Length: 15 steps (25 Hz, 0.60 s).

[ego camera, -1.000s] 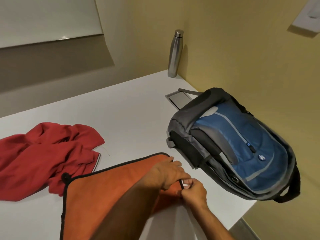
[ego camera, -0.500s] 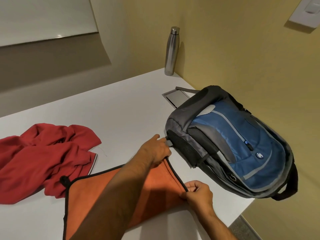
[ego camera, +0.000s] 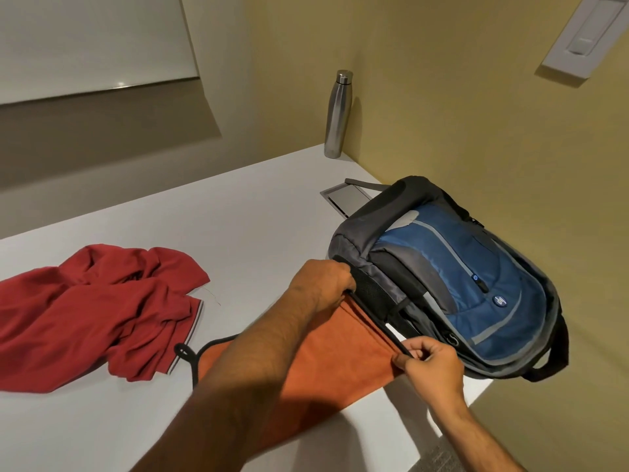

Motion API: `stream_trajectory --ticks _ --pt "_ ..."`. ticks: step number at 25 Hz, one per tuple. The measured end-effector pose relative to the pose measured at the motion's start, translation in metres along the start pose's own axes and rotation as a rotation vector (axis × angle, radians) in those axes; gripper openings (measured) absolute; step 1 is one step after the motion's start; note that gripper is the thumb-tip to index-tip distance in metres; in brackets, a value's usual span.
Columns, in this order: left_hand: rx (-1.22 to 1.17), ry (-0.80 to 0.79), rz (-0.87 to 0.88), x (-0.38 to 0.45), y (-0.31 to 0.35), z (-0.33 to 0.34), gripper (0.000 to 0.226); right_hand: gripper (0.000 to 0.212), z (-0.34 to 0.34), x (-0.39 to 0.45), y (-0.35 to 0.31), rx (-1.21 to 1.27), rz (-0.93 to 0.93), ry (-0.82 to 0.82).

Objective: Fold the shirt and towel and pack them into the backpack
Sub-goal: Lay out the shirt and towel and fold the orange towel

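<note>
orange towel (ego camera: pixel 333 352) edge stretched | left hand (ego camera: pixel 323 281) grips far corner | right hand (ego camera: pixel 432 362) pinches near corner

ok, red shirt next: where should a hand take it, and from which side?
Probably at the striped hem, the shirt's right edge, coming from the right, the towel side. The shirt lies crumpled on the table, but that hem lies flat and exposed, giving a clean edge to pinch and pull straight. Both the left hand and right hand currently pinch the towel's edge.
</note>
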<state>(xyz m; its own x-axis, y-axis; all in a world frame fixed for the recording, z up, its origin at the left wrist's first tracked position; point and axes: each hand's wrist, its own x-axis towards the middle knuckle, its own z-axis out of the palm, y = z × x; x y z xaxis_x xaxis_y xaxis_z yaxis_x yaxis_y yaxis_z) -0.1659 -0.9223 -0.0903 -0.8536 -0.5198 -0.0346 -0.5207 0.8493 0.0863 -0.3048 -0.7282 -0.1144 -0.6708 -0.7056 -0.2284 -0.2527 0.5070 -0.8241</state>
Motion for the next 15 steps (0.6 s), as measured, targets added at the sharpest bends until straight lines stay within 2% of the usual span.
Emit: stream_trajectory --ticks 4,8,10,15 --pt "-0.183 -0.057 -0.119 -0.028 -0.016 -0.017 0.028 0.025 0.009 -0.032 -0.018 0.006 -0.124 -0.055" --pt "-0.463 -0.055 -0.282 -0.068 -0.036 -0.021 0.029 0.025 0.035 -0.065 -0.032 -0.049 -0.234 -0.09" --pt "-0.601 -0.01 -0.389 -0.088 -0.043 -0.02 0.018 0.024 0.053 -0.081 -0.038 -0.066 -0.274 -0.133" --pt "-0.857 0.092 -0.617 -0.138 -0.058 -0.01 0.012 0.025 0.103 -0.12 -0.041 -0.14 -0.335 -0.284"
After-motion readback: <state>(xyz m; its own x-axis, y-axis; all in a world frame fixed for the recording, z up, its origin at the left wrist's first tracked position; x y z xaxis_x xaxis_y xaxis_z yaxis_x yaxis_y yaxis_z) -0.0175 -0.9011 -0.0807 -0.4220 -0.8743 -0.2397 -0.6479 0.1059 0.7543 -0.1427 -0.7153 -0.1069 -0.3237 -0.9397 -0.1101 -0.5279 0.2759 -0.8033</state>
